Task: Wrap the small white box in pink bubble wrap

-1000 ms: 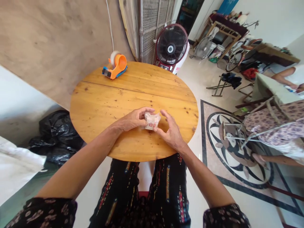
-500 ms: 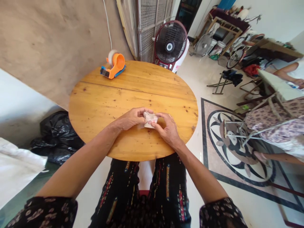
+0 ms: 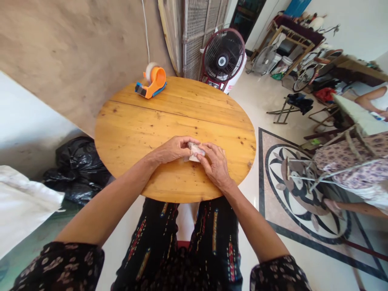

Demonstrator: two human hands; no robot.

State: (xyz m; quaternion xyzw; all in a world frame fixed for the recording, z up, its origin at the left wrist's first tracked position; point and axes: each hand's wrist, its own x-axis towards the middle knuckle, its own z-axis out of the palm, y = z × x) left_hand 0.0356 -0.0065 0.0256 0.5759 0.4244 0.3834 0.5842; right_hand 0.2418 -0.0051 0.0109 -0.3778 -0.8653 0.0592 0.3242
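Between my two hands is a small, whitish, squarish packet [image 3: 196, 153] with faint red print and what looks like crinkled clear wrapping. My left hand [image 3: 174, 149] pinches its left side, thumb in front and fingers behind. On the other side my right hand [image 3: 216, 163] has its thumb on the near face and its fingers curled over the right edge. Both hands are low over the round wooden table [image 3: 172, 182], near its front edge. What the packet contains is hidden.
An orange tape dispenser [image 3: 156, 83] stands at the table's back left. Behind the table is a fan [image 3: 222, 60]. Black plastic bags [image 3: 80, 165] lie on the floor at left. At right, another person's arm [image 3: 368, 101] rests by a pale table [image 3: 353, 111].
My right fingers have closed further over the packet, covering more of its right side and print. The whole view has shifted slightly; the left hand keeps its pinch.
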